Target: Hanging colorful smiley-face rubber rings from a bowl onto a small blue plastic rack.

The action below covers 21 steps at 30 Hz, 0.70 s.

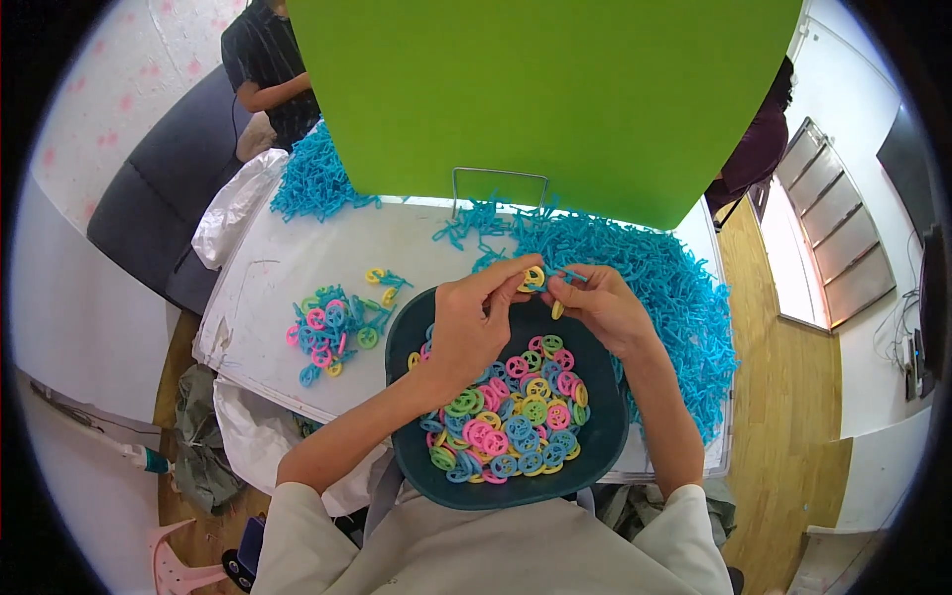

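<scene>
Above a dark green basin (506, 496), my two hands meet around small plastic parts. My left hand (474, 315) pinches a yellow spoked wheel (535, 277) between thumb and fingertips. Close beside it, my right hand (607, 305) is closed on a thin blue plastic piece (567, 273) that reaches toward the wheel. A second yellow wheel (557, 309), seen edge-on, hangs just under the right fingertips. Whether the blue piece is joined to either wheel cannot be made out. Pink, blue, green and yellow wheels (486, 434) fill the basin's bottom.
Loose blue pieces (645, 278) cover the white table's (297, 248) right side, with another heap (317, 178) far left. Wheels joined to blue pieces (327, 327) lie left of the basin. A green panel (545, 99) and wire stand (501, 171) rise behind. Two people are partly visible beyond.
</scene>
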{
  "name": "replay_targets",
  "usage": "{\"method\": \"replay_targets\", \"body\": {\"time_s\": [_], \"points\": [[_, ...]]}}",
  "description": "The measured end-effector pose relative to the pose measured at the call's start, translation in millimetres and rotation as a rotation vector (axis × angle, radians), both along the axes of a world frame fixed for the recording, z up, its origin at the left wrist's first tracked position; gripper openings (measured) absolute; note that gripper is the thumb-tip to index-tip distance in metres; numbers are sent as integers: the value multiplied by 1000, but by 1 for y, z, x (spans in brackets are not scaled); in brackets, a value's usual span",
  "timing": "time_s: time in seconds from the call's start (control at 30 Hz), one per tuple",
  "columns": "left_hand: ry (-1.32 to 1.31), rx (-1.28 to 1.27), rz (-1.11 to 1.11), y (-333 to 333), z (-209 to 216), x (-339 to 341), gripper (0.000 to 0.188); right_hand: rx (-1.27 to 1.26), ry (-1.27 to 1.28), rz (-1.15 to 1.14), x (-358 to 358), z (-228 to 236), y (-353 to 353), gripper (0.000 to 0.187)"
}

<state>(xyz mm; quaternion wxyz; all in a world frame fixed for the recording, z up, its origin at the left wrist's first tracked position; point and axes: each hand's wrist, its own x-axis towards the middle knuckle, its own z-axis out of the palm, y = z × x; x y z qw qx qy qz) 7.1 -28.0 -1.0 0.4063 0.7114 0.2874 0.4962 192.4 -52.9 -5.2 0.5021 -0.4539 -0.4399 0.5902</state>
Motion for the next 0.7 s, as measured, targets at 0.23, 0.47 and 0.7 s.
{"method": "replay_targets", "body": {"time_s": [0.23, 0.47, 0.7], "points": [[183, 387, 137, -2, 2, 0, 29, -110, 140, -53, -5, -5, 1, 23], [69, -46, 40, 5, 1, 2, 22, 273, -505, -212, -12, 8, -1, 18], [-169, -316, -162, 18, -3, -6, 19, 277, -676, -221, -18, 10, -4, 17]]}}
